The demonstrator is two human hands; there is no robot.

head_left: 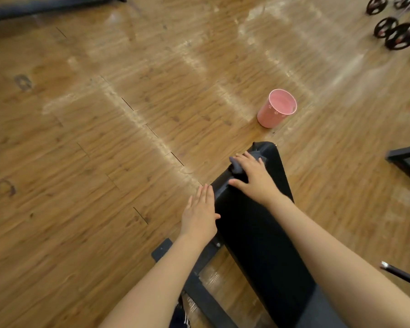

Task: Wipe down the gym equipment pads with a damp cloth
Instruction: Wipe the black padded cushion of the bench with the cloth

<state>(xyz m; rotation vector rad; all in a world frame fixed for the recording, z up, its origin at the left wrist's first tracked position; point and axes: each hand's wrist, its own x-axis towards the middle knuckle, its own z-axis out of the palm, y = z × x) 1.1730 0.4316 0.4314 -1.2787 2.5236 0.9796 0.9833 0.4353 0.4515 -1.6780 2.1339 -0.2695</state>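
Head view: left hand (200, 210) lies flat and released against the bench (258, 228) pad's edge; farther up the bench, right hand (253, 172) presses the cloth (237, 167) — soft, limp, probably best bunched under the palm — near its far end.

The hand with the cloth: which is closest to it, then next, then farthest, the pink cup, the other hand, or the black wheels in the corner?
From the right hand on the cloth:
1. Left hand, just beside the bench pad.
2. Pink cup, on the floor beyond the bench end.
3. Black weight plates, far top right corner.
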